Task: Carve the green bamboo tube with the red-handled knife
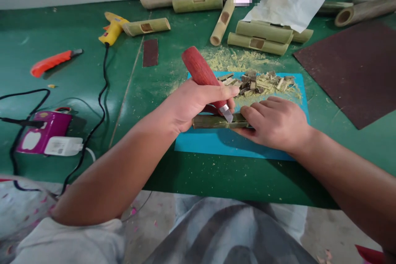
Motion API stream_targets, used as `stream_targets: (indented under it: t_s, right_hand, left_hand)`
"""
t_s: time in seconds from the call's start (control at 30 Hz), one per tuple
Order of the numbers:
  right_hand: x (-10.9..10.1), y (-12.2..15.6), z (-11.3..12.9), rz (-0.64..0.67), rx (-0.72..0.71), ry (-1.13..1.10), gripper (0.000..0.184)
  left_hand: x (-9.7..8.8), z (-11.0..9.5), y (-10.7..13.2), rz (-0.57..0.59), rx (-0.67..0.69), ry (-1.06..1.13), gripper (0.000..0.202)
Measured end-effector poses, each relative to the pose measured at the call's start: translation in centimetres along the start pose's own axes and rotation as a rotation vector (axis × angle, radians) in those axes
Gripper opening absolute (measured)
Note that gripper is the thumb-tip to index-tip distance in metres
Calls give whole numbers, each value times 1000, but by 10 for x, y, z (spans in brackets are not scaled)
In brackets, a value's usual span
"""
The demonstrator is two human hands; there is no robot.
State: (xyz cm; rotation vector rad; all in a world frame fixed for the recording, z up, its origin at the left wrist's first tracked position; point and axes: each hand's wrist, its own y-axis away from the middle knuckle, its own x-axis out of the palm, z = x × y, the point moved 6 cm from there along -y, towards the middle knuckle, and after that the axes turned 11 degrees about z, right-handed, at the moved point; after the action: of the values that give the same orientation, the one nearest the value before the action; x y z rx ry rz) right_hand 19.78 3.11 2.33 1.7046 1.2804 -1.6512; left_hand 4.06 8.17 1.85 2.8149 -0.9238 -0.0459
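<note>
My left hand is closed around the red wooden handle of a carving knife. Its short metal blade points down onto a green bamboo piece. That piece lies flat on a blue cutting mat. My right hand presses down on the right end of the bamboo piece, fingers curled over it. A heap of bamboo chips sits on the far part of the mat.
Several cut bamboo tubes lie at the back of the green table. A yellow glue gun, orange utility knife, purple device with cables, brown sandpaper sheet and white paper surround the mat.
</note>
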Motion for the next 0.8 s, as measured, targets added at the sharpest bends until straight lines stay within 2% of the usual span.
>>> stream_targets:
  t_s: [0.2, 0.33, 0.4, 0.47, 0.57, 0.67, 0.73, 0.77, 0.8]
  right_hand:
    - [4, 0, 1, 43, -13, -2, 51]
    - [0, 1, 2, -13, -39, 7, 49]
    - [2, 1, 0, 16, -25, -2, 51]
    - [5, -1, -5, 77, 16, -28, 55]
    - [12, -3, -14, 207, 84, -103, 59]
    - [17, -6, -18, 329, 155, -167, 60]
    - [16, -7, -17, 350, 180, -188, 58]
    - [15, -8, -16, 343, 185, -195, 56]
    - [13, -9, -14, 333, 196, -199, 55]
  left_hand:
    - [3, 0, 4, -62, -130, 92, 36]
    - [4, -1, 3, -40, -106, 98, 33]
    - [5, 0, 3, -28, -86, 82, 35]
    - [5, 0, 3, -87, -26, 38, 38]
    - [3, -8, 8, -254, 208, -107, 41]
    - [2, -24, 21, -410, 644, -243, 37]
    - [-3, -30, 35, -562, 916, -239, 37]
    - [-2, -31, 39, -587, 989, -275, 38]
    - [-3, -28, 35, -593, 889, -336, 37]
